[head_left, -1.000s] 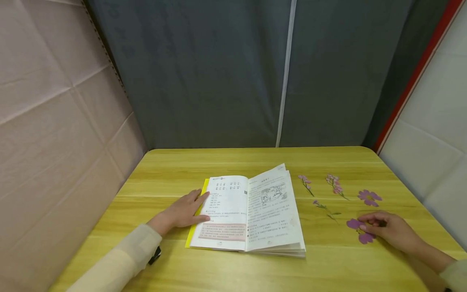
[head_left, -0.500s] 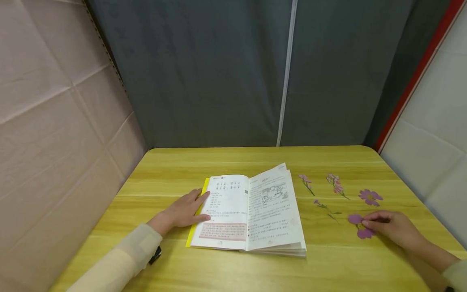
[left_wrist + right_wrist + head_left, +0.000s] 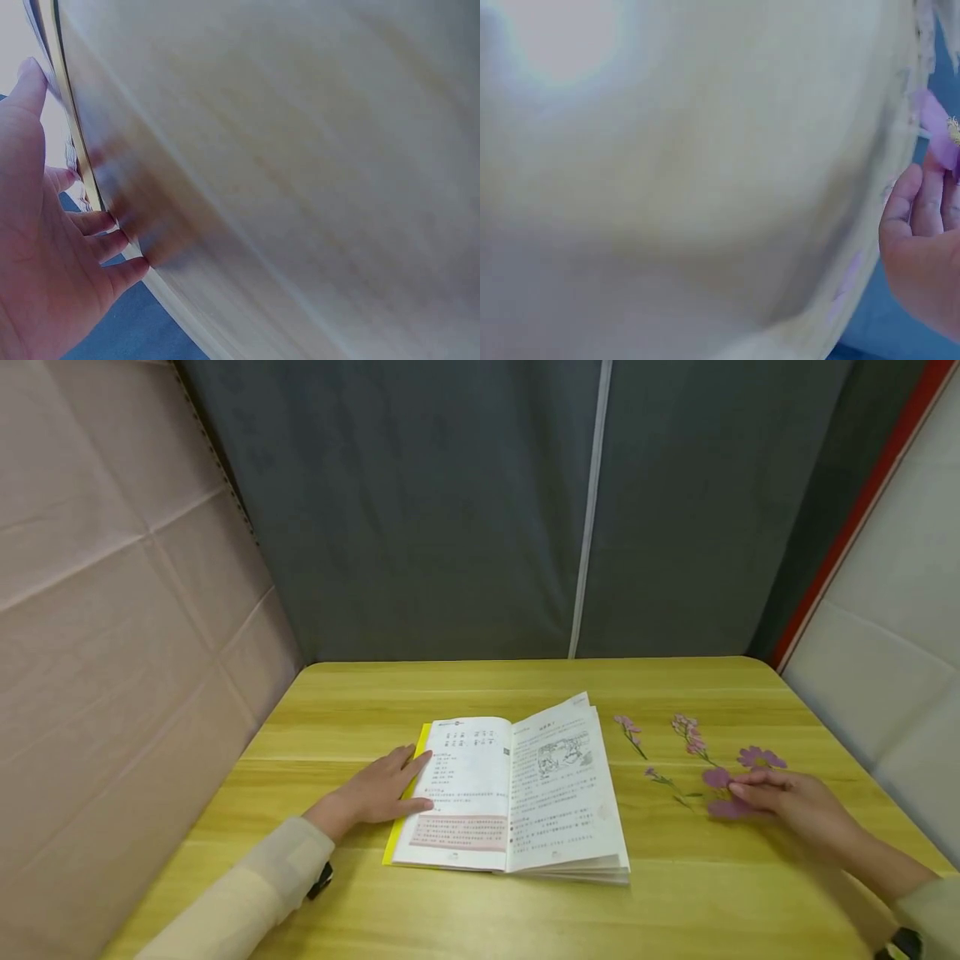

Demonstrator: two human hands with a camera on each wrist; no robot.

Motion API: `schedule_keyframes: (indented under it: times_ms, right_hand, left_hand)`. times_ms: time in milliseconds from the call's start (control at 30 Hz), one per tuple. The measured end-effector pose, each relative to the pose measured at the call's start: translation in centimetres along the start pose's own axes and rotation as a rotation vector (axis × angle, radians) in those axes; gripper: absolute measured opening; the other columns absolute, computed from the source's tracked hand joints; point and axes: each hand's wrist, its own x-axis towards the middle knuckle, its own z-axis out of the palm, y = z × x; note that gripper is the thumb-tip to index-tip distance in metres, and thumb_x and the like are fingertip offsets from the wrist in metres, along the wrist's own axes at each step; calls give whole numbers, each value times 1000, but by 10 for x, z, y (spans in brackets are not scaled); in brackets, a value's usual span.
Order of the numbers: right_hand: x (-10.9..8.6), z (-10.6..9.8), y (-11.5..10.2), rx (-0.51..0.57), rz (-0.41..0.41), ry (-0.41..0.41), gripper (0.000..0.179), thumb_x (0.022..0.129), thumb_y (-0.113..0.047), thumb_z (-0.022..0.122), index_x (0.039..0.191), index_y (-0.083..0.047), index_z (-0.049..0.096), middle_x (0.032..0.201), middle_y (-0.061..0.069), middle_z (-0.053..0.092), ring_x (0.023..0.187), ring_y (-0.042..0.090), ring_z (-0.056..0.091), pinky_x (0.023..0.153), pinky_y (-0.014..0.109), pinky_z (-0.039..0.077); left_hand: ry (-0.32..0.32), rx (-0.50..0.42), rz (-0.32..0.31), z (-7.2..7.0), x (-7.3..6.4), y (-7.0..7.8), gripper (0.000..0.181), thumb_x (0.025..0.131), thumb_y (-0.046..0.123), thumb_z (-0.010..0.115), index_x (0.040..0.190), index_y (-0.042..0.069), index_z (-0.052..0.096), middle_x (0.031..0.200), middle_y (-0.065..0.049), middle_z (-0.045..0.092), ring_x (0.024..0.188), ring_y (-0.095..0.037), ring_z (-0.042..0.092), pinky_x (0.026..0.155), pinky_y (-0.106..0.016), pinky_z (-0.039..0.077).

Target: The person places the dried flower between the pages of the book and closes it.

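An open book (image 3: 468, 785) with a yellow cover lies on the wooden table. My left hand (image 3: 378, 789) rests on its left edge, thumb and fingers spread over the page margin; in the left wrist view several fingertips of this hand (image 3: 45, 240) touch the tabletop beside the book. To the book's right, my right hand (image 3: 802, 810) pinches a purple pressed flower (image 3: 726, 811) by one side. This flower (image 3: 936, 133) shows its yellow centre in the right wrist view and appears raised off the table. Behind the right hand lies a second purple flower (image 3: 757, 757), partly covered.
Between book and right hand lie a pink sprig (image 3: 628, 732), a fuller pink sprig (image 3: 690, 735) and a small sprig with green leaves (image 3: 670, 783). The book's right pages stand slightly raised. A dark curtain (image 3: 420, 527) hangs behind the table (image 3: 360, 902).
My right hand has taken hold of the purple flower and moved it slightly up and left, closer to the second flower. The left hand stays on the book.
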Motion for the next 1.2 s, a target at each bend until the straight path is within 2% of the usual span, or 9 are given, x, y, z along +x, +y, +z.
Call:
schedule_keyframes:
  times_ms: [33,133,267,333,433,567,667,867,1200]
  right_hand:
    - [1,1,-4,17,11,-2,45,96,-34,62,120,5,64,143,25,44,140,36,26,110,39,26]
    - [5,5,-16,79,38,-2,51,96,-35,62,124,8,61,152,34,18,141,47,7,113,38,22]
    - [12,10,-30,230,31,-48,35,97,-29,62,119,-2,67,133,8,51,122,11,48,84,15,46]
    - [16,12,-38,346,21,-79,24,97,-22,62,114,-8,69,114,-11,58,98,-3,56,79,22,52]
    - [21,17,-51,470,19,-127,14,97,-16,62,109,-13,69,109,-16,63,96,3,64,79,25,53]
    - [28,24,-72,472,-1,-143,15,98,-18,61,110,-11,67,123,-2,58,95,4,63,81,26,53]
    - [34,30,-88,474,-5,-159,18,97,-18,62,111,-8,64,123,8,56,90,7,64,81,28,53]
    - [48,47,-119,525,-19,-195,22,95,-14,65,112,-2,62,102,0,66,85,14,67,80,28,54]
    - [68,80,-156,463,-52,-258,35,93,-15,68,119,6,57,106,8,65,87,15,66,82,31,54]
  left_hand:
    - [-1,-2,-1,0,0,0,91,90,67,49,155,9,22,154,-26,21,138,-41,28,109,-52,28]
    - [-5,-6,-4,0,0,0,91,90,67,49,156,10,22,154,-26,21,139,-41,27,109,-52,27]
    - [-9,-9,-11,0,1,0,91,90,67,48,156,11,21,155,-25,20,140,-40,26,110,-52,27]
    - [-12,-11,-16,0,1,1,91,90,68,48,156,12,21,155,-25,20,140,-40,25,110,-51,26]
    - [-21,-15,-23,0,1,2,90,90,68,48,156,13,20,156,-24,19,141,-39,24,110,-51,26]
    - [-23,-20,-25,0,0,2,90,90,67,49,156,12,20,156,-24,19,141,-40,23,110,-52,25]
    - [-16,-18,-23,0,-1,1,90,91,66,49,156,12,21,156,-25,19,141,-40,23,110,-52,25]
    - [-10,-11,-18,1,0,0,91,90,69,46,156,13,20,156,-24,20,141,-40,23,110,-52,25]
    - [-6,-4,-21,2,0,0,91,90,70,45,156,13,22,156,-24,20,141,-40,24,110,-52,26]
